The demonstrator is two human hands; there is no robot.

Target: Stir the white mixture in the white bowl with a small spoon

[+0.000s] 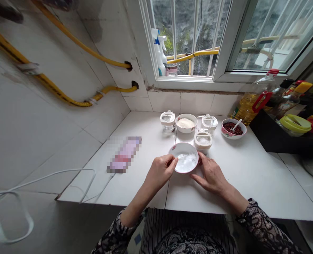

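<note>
Currently | white-powder bowl (186, 146): between my two hands | left hand (161, 169): pinched at bowl's left rim, contents I can't tell | right hand (212, 174): fingers spread, touching bowl's right side | lidded jar (203, 141): behind bowl, rightward

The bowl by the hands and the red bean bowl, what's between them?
A clear jar stands there, close to the front bowl, then bare counter up to the red bean bowl, seen in the head view.
</note>
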